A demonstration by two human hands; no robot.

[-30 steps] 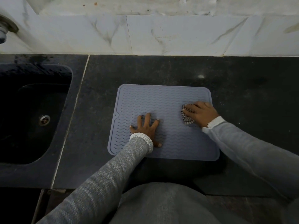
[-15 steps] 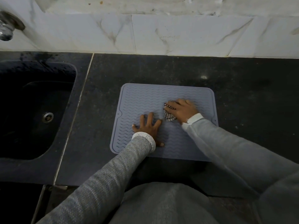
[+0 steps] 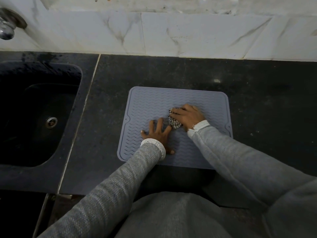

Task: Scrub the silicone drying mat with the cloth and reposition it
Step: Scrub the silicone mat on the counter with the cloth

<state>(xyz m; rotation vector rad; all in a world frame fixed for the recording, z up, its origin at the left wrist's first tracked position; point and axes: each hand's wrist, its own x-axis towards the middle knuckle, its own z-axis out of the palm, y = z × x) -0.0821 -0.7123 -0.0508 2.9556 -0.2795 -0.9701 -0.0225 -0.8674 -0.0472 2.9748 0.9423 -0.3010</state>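
Observation:
A grey-blue silicone drying mat [image 3: 151,103] with wavy ridges lies flat on the black stone counter [image 3: 265,100]. My left hand [image 3: 158,133] presses on the mat's lower middle with fingers spread and straight. My right hand [image 3: 187,115] grips a bunched checked cloth [image 3: 174,123] and holds it down on the mat's centre, just right of my left fingertips. Most of the cloth is hidden under my right hand. Both grey sleeves cover the mat's near edge.
A dark sink [image 3: 37,114] with a metal drain [image 3: 51,122] is set into the counter to the left. A chrome tap [image 3: 7,24] sticks out at the top left. A marble wall [image 3: 188,35] runs along the back. The counter's front edge is close to my body.
My right hand has slid the cloth leftward across the mat, from its right side to the centre beside my left fingers. My left hand has stayed pressed in place.

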